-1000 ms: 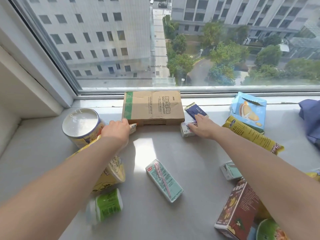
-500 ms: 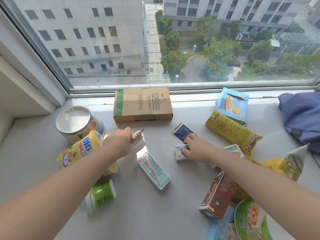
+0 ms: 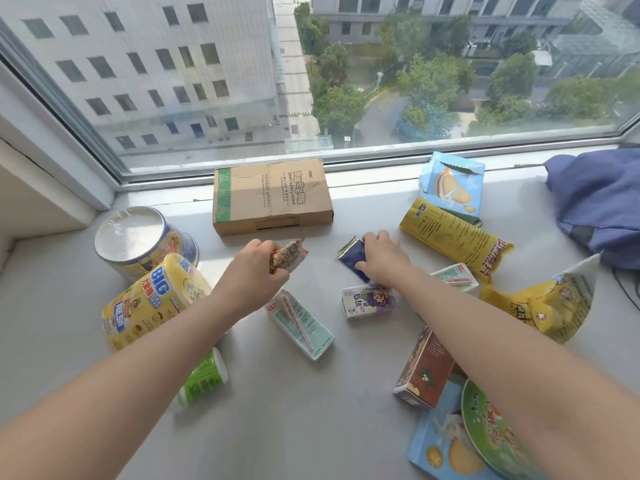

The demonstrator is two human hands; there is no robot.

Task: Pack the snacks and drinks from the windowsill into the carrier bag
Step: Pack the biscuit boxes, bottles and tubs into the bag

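Snacks and drinks lie scattered on the grey windowsill [image 3: 284,420]. My left hand [image 3: 252,271] grips a small red-and-white snack packet [image 3: 289,258] above the sill. My right hand [image 3: 382,259] rests on a dark blue sachet [image 3: 351,258], fingers curled over its right edge. Just below my right wrist lies a small white-and-purple drink carton [image 3: 367,301]. A teal drink carton [image 3: 299,323] with a straw lies between my forearms. The blue carrier bag [image 3: 602,202] sits crumpled at the far right.
A brown cardboard box [image 3: 272,197] lies by the window. At left are a noodle tub [image 3: 138,240], a yellow BIG bag [image 3: 152,303] and a green bottle [image 3: 204,379]. At right lie a long yellow packet [image 3: 453,240], a blue biscuit box [image 3: 450,185], a brown carton [image 3: 424,368] and a yellow bag [image 3: 550,306].
My left hand has lifted the small snack packet off the sill. My right hand has left the white-and-purple carton and moved onto the dark blue sachet. The view shifted right.
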